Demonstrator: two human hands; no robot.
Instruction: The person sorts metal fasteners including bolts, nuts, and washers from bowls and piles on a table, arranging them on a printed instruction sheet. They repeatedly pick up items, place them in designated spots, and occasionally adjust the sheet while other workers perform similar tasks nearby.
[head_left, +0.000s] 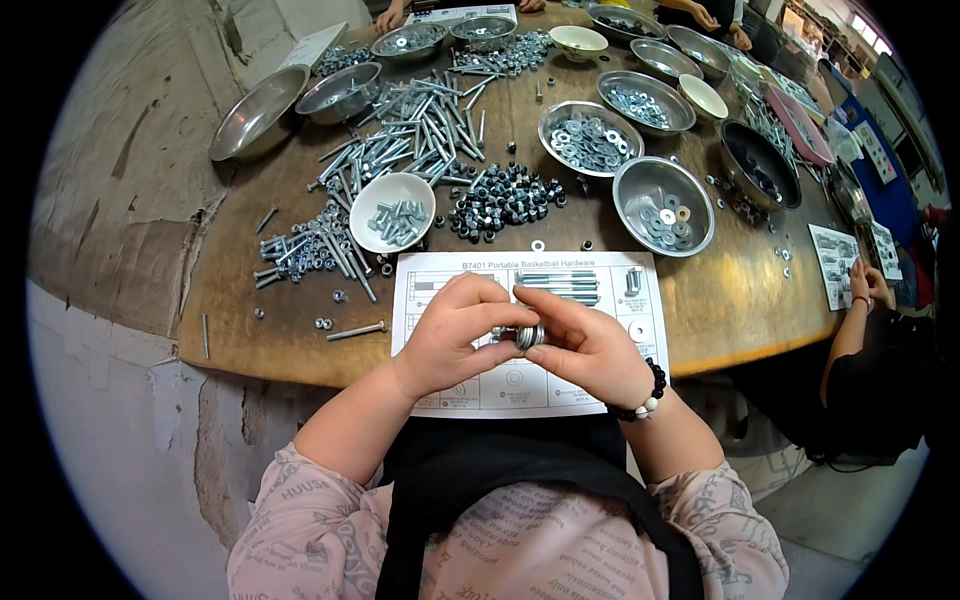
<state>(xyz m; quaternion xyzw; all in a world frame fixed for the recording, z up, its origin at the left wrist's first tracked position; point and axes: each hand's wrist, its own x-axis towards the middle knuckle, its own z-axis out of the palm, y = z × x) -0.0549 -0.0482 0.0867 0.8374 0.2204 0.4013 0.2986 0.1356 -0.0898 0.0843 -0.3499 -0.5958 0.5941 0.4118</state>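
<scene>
Over the sheet (535, 388), I saw left hand (455, 332) and right hand (592, 345) gripping stacked washers (530, 338); white bowl (385, 187) stood just beyond it.

Your view: wide fisheye, black surround; the front edge of the table (725, 325) bows. Light: moderate, bright window (868, 32) at your upper right. Glare: warm sheen along the tabletop's right front; glints on the steel bowl (258, 118) at upper left. Focus: your left hand (455, 335) and right hand (590, 350) crisp; far background softer.
</scene>
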